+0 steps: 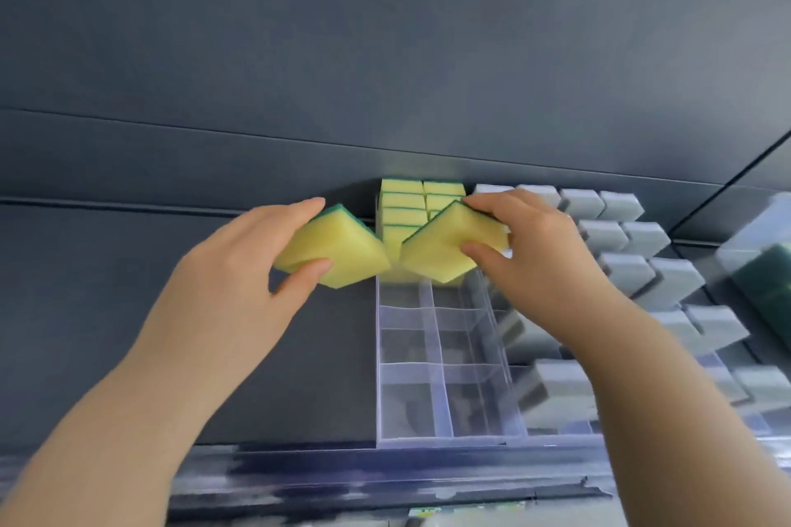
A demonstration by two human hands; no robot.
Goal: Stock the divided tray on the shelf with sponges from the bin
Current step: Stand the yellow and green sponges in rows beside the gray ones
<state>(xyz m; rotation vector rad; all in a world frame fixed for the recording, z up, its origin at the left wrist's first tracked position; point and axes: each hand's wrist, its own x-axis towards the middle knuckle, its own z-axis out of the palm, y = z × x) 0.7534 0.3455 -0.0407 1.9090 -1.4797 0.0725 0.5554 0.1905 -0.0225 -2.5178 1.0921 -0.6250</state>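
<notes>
My left hand [252,257] grips a yellow sponge with a green scouring side [342,248], held tilted just left of the clear divided tray [432,436]. A second yellow-and-green sponge [445,248] is gripped by my right hand [535,252] and hangs tilted over the tray's right column. At the far end of the tray, several yellow sponges [404,205] stand on edge in two columns. The near compartments hold no sponges. The bin is not in view.
To the right stands another clear tray with several grey sponges [620,235] in rows. A clear container with dark green pads [770,270] sits at the far right. The dark shelf back wall [385,56] rises behind; the shelf's front rail [385,479] runs below.
</notes>
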